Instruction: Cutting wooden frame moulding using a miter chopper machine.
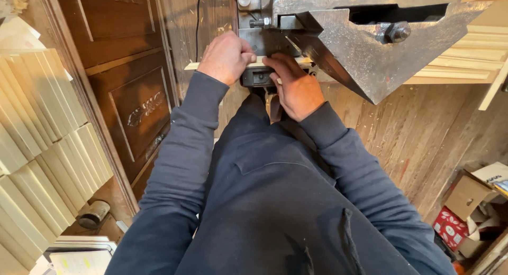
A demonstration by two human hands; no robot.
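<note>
A: What's top centre of the frame?
B: One grey metal machine (365, 47). Your two hands meet at one thin wooden strip (193, 65) there.
A: Grip?
B: Your left hand (226, 57) curls over it; your right hand (295, 85) presses fingers flat on it.

A wooden strip (254, 63) lies across the near edge of the metal machine (365, 53), with the left hand (226, 57) on it and the right hand (296, 87) just right. Stacked slats (42, 143) stand far left; a cardboard box (471, 201) sits near right.
</note>
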